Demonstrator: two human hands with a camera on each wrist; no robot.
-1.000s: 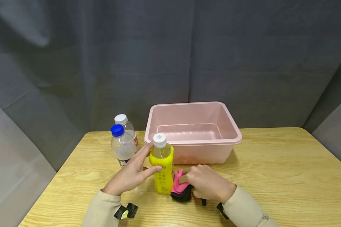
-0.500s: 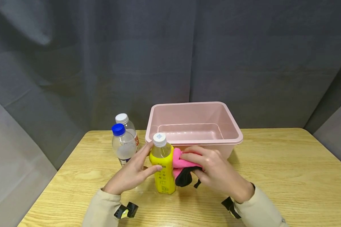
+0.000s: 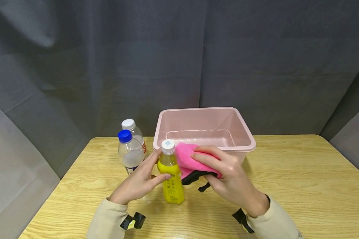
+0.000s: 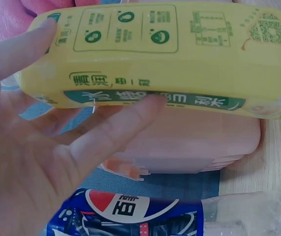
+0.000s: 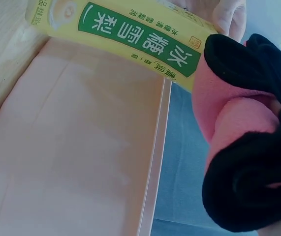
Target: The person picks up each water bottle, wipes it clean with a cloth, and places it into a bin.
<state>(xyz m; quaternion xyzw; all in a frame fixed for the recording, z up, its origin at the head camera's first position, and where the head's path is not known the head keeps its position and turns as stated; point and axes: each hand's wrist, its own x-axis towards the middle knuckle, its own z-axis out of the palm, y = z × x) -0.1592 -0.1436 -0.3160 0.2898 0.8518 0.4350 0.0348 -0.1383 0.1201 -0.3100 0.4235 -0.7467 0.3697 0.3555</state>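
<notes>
In the head view a yellow-labelled bottle [image 3: 173,184] with a white cap stands upright on the table. My left hand [image 3: 139,182] holds it from the left, thumb on the front and fingers round the far side; the left wrist view shows the thumb and fingers on the label [image 4: 130,54]. My right hand [image 3: 231,179] grips a folded pink and black cloth [image 3: 188,159] at the bottle's upper right side, near the neck. In the right wrist view the cloth [image 5: 243,118] bunches against the bottle's upper end [image 5: 130,34].
Behind the bottle stands a pink basin [image 3: 248,148] with nothing seen inside. To the left are two clear bottles, one with a blue cap [image 3: 124,136], the other with a white cap [image 3: 128,124]. A dark curtain [image 3: 137,66] hangs behind the wooden table [image 3: 287,186].
My right hand has raised the cloth along the bottle's right side, from near the base to around the shoulder. My left hand and the bottle have stayed nearly still.
</notes>
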